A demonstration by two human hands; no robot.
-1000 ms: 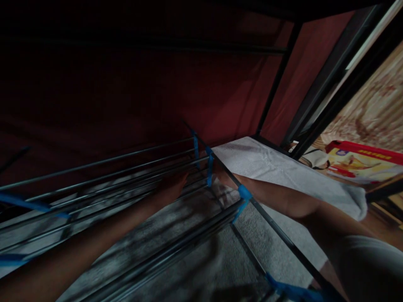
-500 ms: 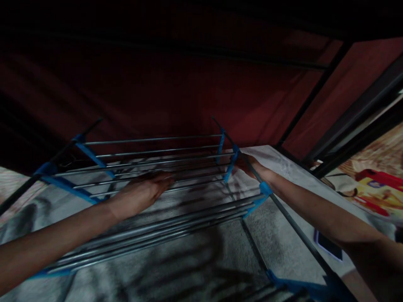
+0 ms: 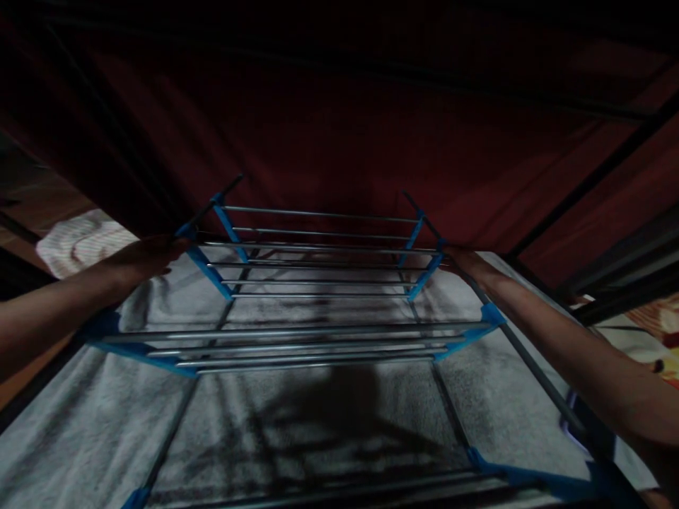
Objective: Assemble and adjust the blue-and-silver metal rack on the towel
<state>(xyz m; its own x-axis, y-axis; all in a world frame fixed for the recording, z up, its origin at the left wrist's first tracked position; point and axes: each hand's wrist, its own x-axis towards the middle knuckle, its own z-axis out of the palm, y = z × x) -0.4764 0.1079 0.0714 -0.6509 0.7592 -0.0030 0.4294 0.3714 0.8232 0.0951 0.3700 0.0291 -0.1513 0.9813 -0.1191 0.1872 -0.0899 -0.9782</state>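
Observation:
A rack of grey metal tubes and blue plastic brackets (image 3: 212,272), shaped like a shoe rack, lies across the middle with its tiers leading away from me. My left hand (image 3: 159,256) is closed at the left side pole, beside a blue bracket of one of the farther tiers. On the opposite side my right hand (image 3: 460,263) grips the right pole near the matching bracket; its fingertips are mostly hidden behind the pole. Both far pole ends stick out past the last tier.
Under the rack spreads a grey-white fleecy cloth (image 3: 329,410). Dark red fabric (image 3: 339,148) with dark frame bars hangs behind. A phone (image 3: 583,424) lies by my right forearm. To the left is a striped cloth (image 3: 85,244); patterned fabric (image 3: 658,318) shows at right.
My left hand has moved left from over the middle tubes to the left pole. My right hand stays at the right pole. The view has shifted left, and the rack appears squarer to me.

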